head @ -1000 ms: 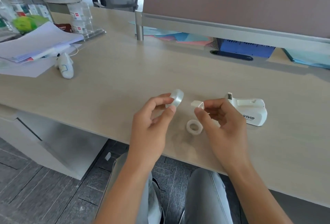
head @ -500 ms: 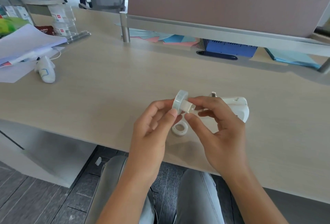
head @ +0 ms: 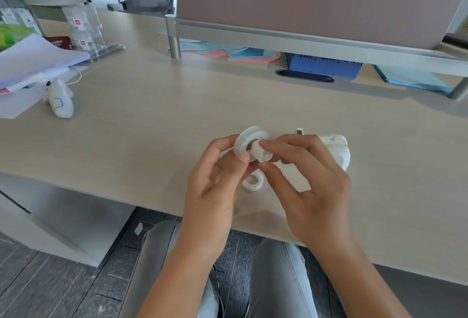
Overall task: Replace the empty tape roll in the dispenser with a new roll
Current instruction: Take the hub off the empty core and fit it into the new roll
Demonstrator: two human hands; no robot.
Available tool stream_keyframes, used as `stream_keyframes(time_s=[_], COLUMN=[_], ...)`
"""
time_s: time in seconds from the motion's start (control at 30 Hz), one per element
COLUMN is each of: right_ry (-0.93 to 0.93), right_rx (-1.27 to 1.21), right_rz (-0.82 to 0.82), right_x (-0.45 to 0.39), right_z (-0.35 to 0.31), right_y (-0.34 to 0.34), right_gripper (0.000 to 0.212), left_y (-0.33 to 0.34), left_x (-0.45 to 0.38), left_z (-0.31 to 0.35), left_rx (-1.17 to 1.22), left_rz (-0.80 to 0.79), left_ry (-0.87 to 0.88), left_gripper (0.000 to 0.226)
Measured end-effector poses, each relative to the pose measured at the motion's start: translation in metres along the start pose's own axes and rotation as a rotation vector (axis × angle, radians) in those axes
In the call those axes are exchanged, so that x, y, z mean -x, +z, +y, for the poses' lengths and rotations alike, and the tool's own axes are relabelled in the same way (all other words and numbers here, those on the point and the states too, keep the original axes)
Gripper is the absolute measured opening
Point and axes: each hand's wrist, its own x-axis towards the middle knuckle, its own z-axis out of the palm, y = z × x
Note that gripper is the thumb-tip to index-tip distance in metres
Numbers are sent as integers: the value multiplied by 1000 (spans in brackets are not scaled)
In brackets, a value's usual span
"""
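Note:
My left hand (head: 215,181) pinches a clear new tape roll (head: 245,140) by its rim, above the desk's front part. My right hand (head: 306,178) grips a small white core piece (head: 260,153) whose end sits in the roll's centre hole. On the desk below the hands lies the empty white tape ring (head: 252,183), partly hidden by my fingers. The white tape dispenser (head: 338,149) stands just right of my hands, mostly behind my right hand.
A second white dispenser-like object (head: 60,102) lies at the left beside a stack of papers (head: 33,61). A desk divider panel (head: 304,1) runs across the back, with coloured sheets (head: 228,51) and a blue box (head: 324,66) beneath it. The desk (head: 152,120) edge is near my knees.
My hands came together: the white core piece, held apart from the roll a second ago, now sits in the roll's centre hole. The view shifted, so everything on the desk appears further left.

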Motion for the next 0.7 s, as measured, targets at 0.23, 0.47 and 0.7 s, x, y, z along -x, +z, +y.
stream_keyframes(time_s=[0.23,0.47,0.7], right_ry=[38,293,471], right_rx=[-112,-503,-664], right_rz=[13,16,44], right_x=[-1,-7,-7], right_z=[2,0,2], right_y=[3,0,-6], right_gripper=[29,26,27], left_y=[2,6,8], left_x=[0,1,4], left_z=[-1,-2,-7], left_rx=[-140,-292,-406], left_rz=[0,-5,-31], left_ry=[64,155,260], left_gripper=[19,25,30])
